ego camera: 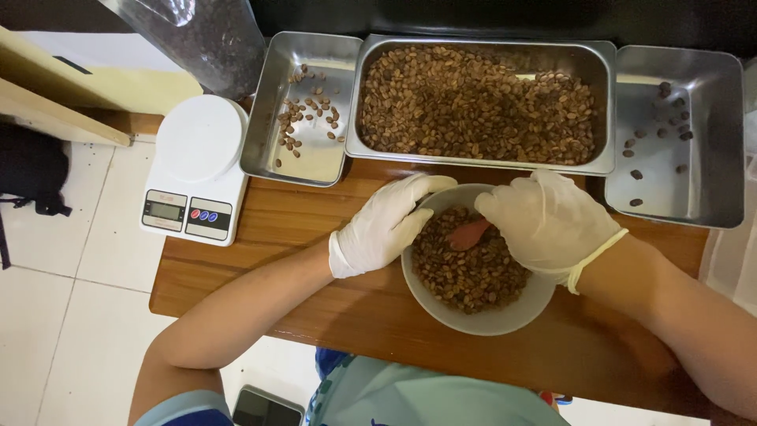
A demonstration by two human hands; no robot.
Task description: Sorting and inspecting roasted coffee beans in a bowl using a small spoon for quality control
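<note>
White-gloved left hand (385,226) cups bowl (505,319) | right hand (544,221) fingers in beans (465,272)

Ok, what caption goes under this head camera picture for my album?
Gloved left hand and right hand sort coffee beans in a white bowl.

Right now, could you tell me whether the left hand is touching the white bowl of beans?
Touching. The head view shows the gloved left hand cupped against the white bowl, its fingers curled over the rim on the far left side.

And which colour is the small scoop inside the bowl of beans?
The scoop is reddish-orange, seen in the head view, partly under the right hand.
</note>
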